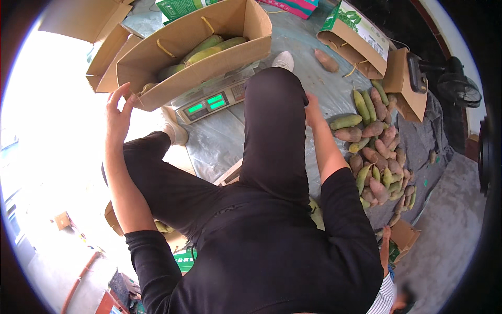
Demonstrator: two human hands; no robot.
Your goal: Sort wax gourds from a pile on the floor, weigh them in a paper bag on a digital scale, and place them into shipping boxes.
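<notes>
A long cardboard box [209, 68] with yellow cord handles rests on a digital scale [209, 104] whose display glows green. Inside it lie several long green vegetables [208, 51], which look like radishes or gourds. My left hand [119, 114] is at the box's near left corner, thumb and fingers apart. Its fingertips are at the cardboard edge; whether they touch it I cannot tell. Beside my right knee is my right hand [312, 111], its fingers mostly hidden by the leg. No held thing shows there.
To the right lies a heap of reddish sweet potatoes [379, 191] and green vegetables [362, 104]. One loose sweet potato [326, 60] is near a green-and-white carton [355, 36]. A black fan [457, 89] stands far right. Another person's arm [385, 246] shows at lower right.
</notes>
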